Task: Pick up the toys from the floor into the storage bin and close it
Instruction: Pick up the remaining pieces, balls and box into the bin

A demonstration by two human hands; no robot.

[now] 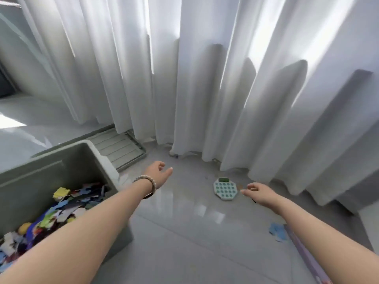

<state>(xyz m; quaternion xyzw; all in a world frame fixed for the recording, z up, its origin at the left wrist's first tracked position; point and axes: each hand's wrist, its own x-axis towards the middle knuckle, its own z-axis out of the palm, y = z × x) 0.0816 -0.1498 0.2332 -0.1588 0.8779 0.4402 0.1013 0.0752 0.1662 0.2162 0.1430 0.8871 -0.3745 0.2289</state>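
The left hand [159, 171] and right hand [258, 191] hold nothing, their fingers [245, 191] loosely curled. If nudged, the flat mint-green hexagonal bubble toy [225, 189] may skid across the glossy grey floor tiles [194, 232] and under the white curtain [205, 99].

Bright daylight glows through the curtains [205, 78], glaring off the glossy floor [194, 232]; edges bend and blur.

Both hands [158, 173] [259, 192] outstretched (fingers loose).
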